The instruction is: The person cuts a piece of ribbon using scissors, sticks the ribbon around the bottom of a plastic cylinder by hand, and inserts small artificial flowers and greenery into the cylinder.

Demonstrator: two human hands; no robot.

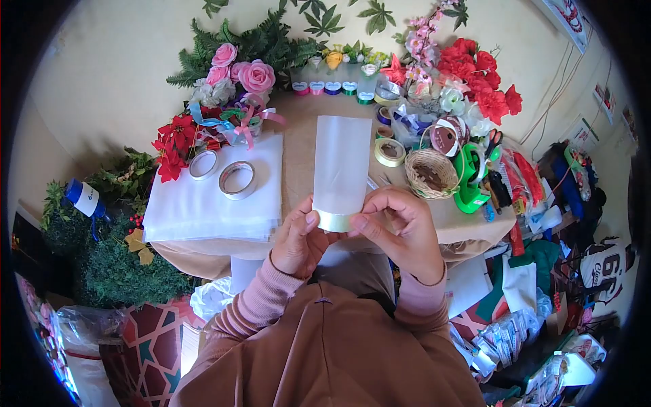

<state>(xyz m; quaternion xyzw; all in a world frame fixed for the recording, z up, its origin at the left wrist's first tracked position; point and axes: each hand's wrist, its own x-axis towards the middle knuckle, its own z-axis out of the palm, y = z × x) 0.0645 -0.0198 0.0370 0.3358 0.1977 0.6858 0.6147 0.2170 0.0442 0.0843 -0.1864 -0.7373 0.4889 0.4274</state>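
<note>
A translucent white sleeve [342, 163] stands upright between my hands, with a pale, shiny cream ribbon band [334, 222] around its lower end. My left hand [300, 237] pinches the band's left side between thumb and fingers. On the right side, my right hand [399, 227] grips the band with its thumb in front and its index finger bent above. Some fingertips are hidden behind the band. Beyond my hands, a roll of cream ribbon [389, 152] lies on the brown-covered table [298, 122], and a wicker basket [431, 173] is right of it.
Two tape rolls [237, 180] lie on a stack of white sheets [203, 220] at the left. A green tape dispenser [470, 180] and scissors [494, 142] are at the right. Artificial flowers [256, 76] and small bottles [367, 83] line the back.
</note>
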